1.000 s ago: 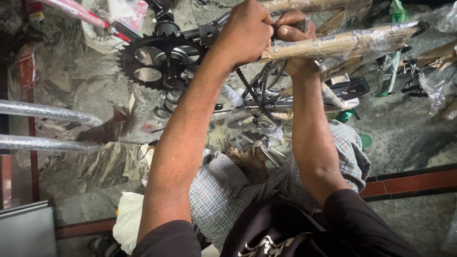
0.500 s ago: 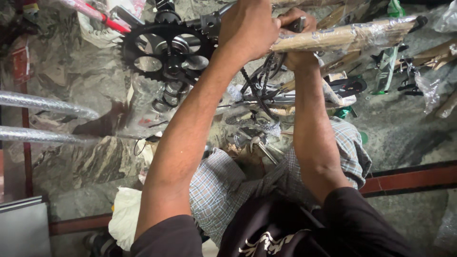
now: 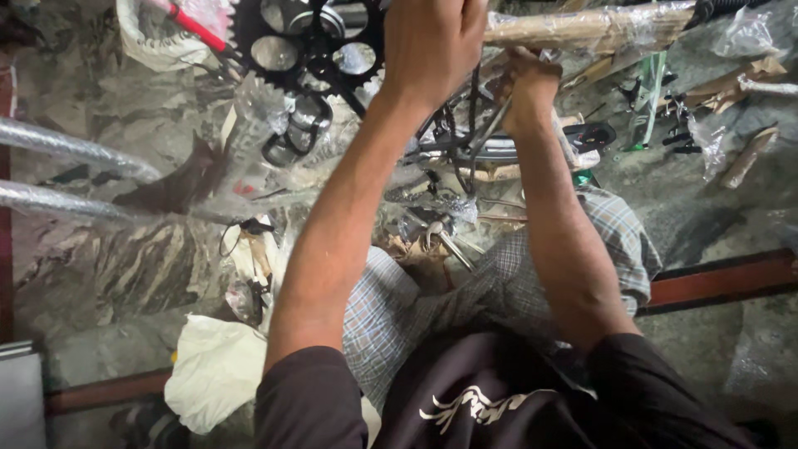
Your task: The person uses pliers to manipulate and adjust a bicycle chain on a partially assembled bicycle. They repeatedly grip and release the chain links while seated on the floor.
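Note:
My left hand [image 3: 432,46] is closed around the wrapped bicycle frame tube [image 3: 582,29] at the top of the view, just right of the black chainring [image 3: 303,46]. Below the tube, my right hand [image 3: 528,87] grips a thin metal tool [image 3: 490,125] that points down-left into the black cables and parts. The tube is covered in brown paper and clear plastic. Both forearms reach up from my checked lap.
Two plastic-wrapped silver tubes [image 3: 75,150] lie at the left. A red-handled part [image 3: 195,25] sits at the top left, a white bag [image 3: 212,370] by my knee. Loose bicycle parts and wrapped pieces [image 3: 731,83] litter the stone floor at the right.
The view has tilted down, so the chainring and tube now sit at the top edge. My right hand has dropped from the tube's side to below it.

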